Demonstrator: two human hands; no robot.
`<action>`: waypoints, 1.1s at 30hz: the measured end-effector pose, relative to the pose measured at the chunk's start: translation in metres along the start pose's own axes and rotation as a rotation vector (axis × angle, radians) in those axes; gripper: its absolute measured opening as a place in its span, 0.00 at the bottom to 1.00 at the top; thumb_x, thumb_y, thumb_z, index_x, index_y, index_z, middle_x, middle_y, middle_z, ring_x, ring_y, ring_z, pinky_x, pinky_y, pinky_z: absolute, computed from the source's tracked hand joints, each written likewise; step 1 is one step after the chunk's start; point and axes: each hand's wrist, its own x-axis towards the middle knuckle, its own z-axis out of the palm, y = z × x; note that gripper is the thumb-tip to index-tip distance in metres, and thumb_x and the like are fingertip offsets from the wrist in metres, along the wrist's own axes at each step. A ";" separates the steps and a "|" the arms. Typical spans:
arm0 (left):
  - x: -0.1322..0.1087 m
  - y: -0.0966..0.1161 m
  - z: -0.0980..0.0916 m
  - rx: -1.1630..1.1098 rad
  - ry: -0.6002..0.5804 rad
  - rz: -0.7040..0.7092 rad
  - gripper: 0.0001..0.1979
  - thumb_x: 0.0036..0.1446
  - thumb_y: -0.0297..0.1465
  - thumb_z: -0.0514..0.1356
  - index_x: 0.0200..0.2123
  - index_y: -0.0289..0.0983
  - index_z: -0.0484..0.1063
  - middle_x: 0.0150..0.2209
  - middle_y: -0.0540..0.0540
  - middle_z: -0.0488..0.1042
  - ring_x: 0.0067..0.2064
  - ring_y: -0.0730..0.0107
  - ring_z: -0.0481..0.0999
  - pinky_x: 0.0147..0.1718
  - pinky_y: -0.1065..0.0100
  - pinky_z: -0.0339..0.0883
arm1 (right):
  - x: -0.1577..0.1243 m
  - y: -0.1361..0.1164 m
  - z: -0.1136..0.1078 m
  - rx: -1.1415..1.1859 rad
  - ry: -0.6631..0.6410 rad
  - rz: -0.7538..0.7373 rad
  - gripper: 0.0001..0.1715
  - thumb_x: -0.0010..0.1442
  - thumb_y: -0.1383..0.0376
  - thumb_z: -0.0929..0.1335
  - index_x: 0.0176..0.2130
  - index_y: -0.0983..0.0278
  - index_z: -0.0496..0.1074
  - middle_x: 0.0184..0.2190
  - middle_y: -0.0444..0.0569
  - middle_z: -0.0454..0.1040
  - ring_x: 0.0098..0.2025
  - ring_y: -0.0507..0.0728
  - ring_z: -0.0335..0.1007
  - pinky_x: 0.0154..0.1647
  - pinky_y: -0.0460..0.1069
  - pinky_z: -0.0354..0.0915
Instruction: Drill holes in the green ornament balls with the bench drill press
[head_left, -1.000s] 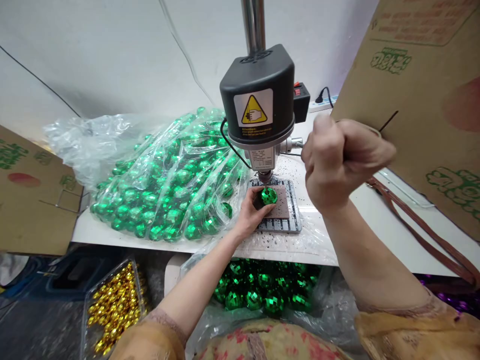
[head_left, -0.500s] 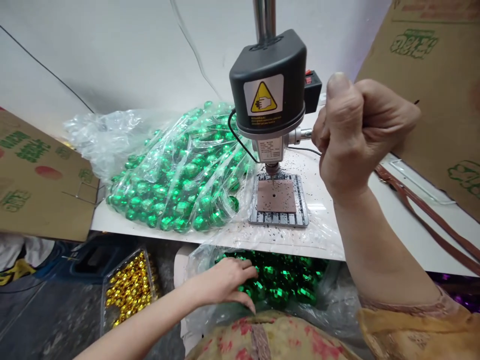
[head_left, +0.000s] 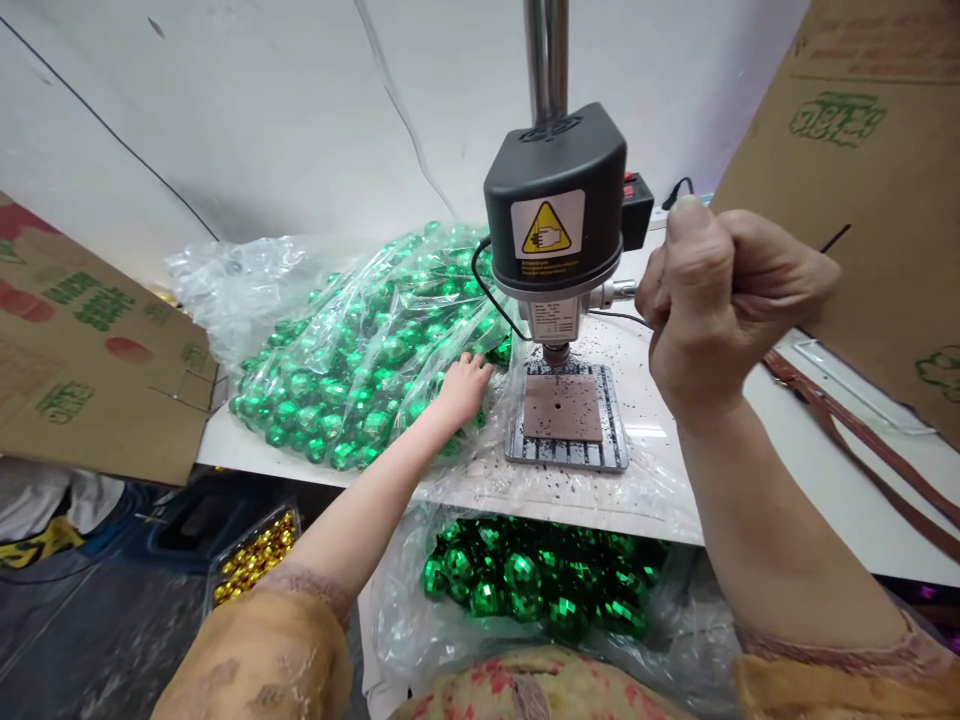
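The left hand (head_left: 463, 388), loosely curled, meets crinkled clear plastic (head_left: 236, 290) around mirror-faceted green balls (head_left: 341, 375) behind the counter's (head_left: 240, 448) front edge; whether it grips one cannot be told. The right hand (head_left: 720, 300) is fisted tight beside the drill press's (head_left: 555, 165) steel hub (head_left: 618, 291), its contents hidden.

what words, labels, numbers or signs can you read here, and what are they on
"Attention:" on the warning sticker of the drill press, under a yellow triangle showing a hand; the lines beneath are too small to read.
Silver label below the motor housing: too small to read.
Right cardboard box, red and green print: unreadable.
Left cardboard box, green lettering: unreadable.
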 end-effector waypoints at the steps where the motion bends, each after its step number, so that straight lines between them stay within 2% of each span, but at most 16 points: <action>1: 0.005 -0.002 0.000 0.023 -0.017 -0.014 0.17 0.53 0.17 0.58 0.45 0.34 0.74 0.50 0.34 0.71 0.53 0.47 0.68 0.44 0.57 0.66 | 0.000 0.001 0.000 0.001 -0.004 -0.006 0.28 0.63 0.66 0.67 0.16 0.64 0.56 0.13 0.38 0.52 0.16 0.46 0.49 0.21 0.49 0.42; 6: 0.011 -0.012 -0.006 0.004 -0.026 -0.001 0.22 0.49 0.19 0.64 0.48 0.36 0.73 0.48 0.36 0.73 0.52 0.49 0.71 0.48 0.55 0.66 | 0.000 0.001 -0.001 0.009 -0.008 -0.010 0.27 0.63 0.67 0.67 0.16 0.64 0.57 0.13 0.39 0.53 0.16 0.46 0.50 0.21 0.49 0.43; 9: -0.003 -0.012 -0.013 -0.212 0.108 0.074 0.25 0.52 0.26 0.66 0.54 0.39 0.69 0.50 0.39 0.73 0.54 0.50 0.70 0.54 0.53 0.63 | -0.001 0.001 0.000 0.030 -0.008 -0.015 0.28 0.63 0.68 0.67 0.16 0.64 0.56 0.13 0.38 0.51 0.16 0.45 0.49 0.20 0.49 0.42; 11: -0.017 -0.005 -0.016 -0.558 0.252 0.098 0.25 0.53 0.30 0.65 0.55 0.39 0.67 0.51 0.41 0.73 0.53 0.53 0.72 0.53 0.55 0.64 | -0.002 0.002 0.000 0.022 -0.010 -0.008 0.28 0.63 0.67 0.67 0.16 0.63 0.55 0.13 0.38 0.50 0.16 0.45 0.49 0.20 0.49 0.42; 13: -0.032 0.007 -0.017 -1.007 0.310 0.061 0.25 0.55 0.34 0.64 0.55 0.40 0.66 0.48 0.43 0.74 0.46 0.59 0.75 0.48 0.58 0.68 | -0.002 0.002 0.000 -0.002 -0.012 -0.001 0.28 0.64 0.65 0.67 0.16 0.63 0.54 0.14 0.39 0.50 0.16 0.45 0.49 0.20 0.49 0.43; 16: -0.047 0.030 -0.018 -1.683 0.219 -0.058 0.24 0.58 0.40 0.61 0.56 0.42 0.62 0.43 0.45 0.75 0.37 0.65 0.77 0.40 0.60 0.71 | -0.003 0.002 0.000 -0.038 -0.015 -0.001 0.29 0.64 0.63 0.67 0.17 0.63 0.54 0.14 0.39 0.49 0.17 0.46 0.48 0.20 0.48 0.44; 18: -0.051 0.043 -0.018 -1.984 0.149 -0.126 0.25 0.58 0.41 0.60 0.57 0.43 0.62 0.44 0.45 0.76 0.38 0.66 0.78 0.40 0.61 0.72 | -0.003 0.003 -0.001 -0.062 -0.017 0.001 0.29 0.64 0.62 0.67 0.17 0.62 0.53 0.14 0.40 0.49 0.17 0.46 0.47 0.20 0.49 0.45; 19: -0.052 0.048 -0.018 -2.063 0.135 -0.151 0.25 0.57 0.41 0.61 0.57 0.43 0.62 0.45 0.45 0.76 0.38 0.66 0.78 0.40 0.61 0.72 | -0.003 0.003 -0.001 -0.067 -0.018 0.001 0.29 0.64 0.61 0.67 0.17 0.62 0.53 0.14 0.40 0.49 0.17 0.46 0.47 0.20 0.49 0.45; 21: -0.051 0.057 -0.015 -2.067 0.133 -0.181 0.27 0.55 0.41 0.65 0.56 0.43 0.64 0.46 0.45 0.76 0.39 0.68 0.77 0.39 0.64 0.71 | -0.003 0.003 -0.001 -0.069 -0.023 -0.003 0.29 0.64 0.60 0.67 0.17 0.62 0.53 0.14 0.40 0.50 0.17 0.46 0.47 0.20 0.49 0.45; 24: -0.048 0.065 -0.007 -1.855 0.163 -0.174 0.28 0.52 0.39 0.69 0.53 0.39 0.66 0.42 0.45 0.76 0.38 0.69 0.75 0.37 0.67 0.70 | -0.002 0.003 -0.002 -0.086 -0.029 -0.015 0.30 0.64 0.58 0.67 0.17 0.62 0.53 0.14 0.40 0.50 0.17 0.46 0.46 0.20 0.49 0.46; 27: -0.045 0.068 0.003 -1.697 0.187 -0.105 0.25 0.52 0.39 0.69 0.50 0.38 0.66 0.42 0.45 0.76 0.42 0.67 0.75 0.42 0.65 0.70 | -0.002 0.001 -0.002 -0.105 -0.030 -0.024 0.30 0.64 0.59 0.67 0.16 0.62 0.54 0.14 0.39 0.50 0.16 0.45 0.46 0.20 0.49 0.46; 30: -0.042 0.067 0.010 -1.616 0.148 -0.013 0.25 0.53 0.39 0.69 0.51 0.38 0.66 0.46 0.44 0.75 0.46 0.65 0.75 0.47 0.63 0.70 | -0.002 -0.001 -0.001 -0.074 -0.025 -0.024 0.28 0.65 0.64 0.67 0.16 0.63 0.56 0.14 0.39 0.52 0.16 0.44 0.48 0.21 0.48 0.46; 33: -0.039 0.065 0.014 -1.605 0.106 0.046 0.24 0.56 0.39 0.66 0.53 0.38 0.66 0.48 0.43 0.75 0.48 0.63 0.75 0.48 0.62 0.70 | -0.002 -0.003 0.000 -0.045 -0.018 -0.024 0.28 0.64 0.66 0.67 0.16 0.64 0.56 0.14 0.38 0.51 0.16 0.44 0.48 0.21 0.48 0.45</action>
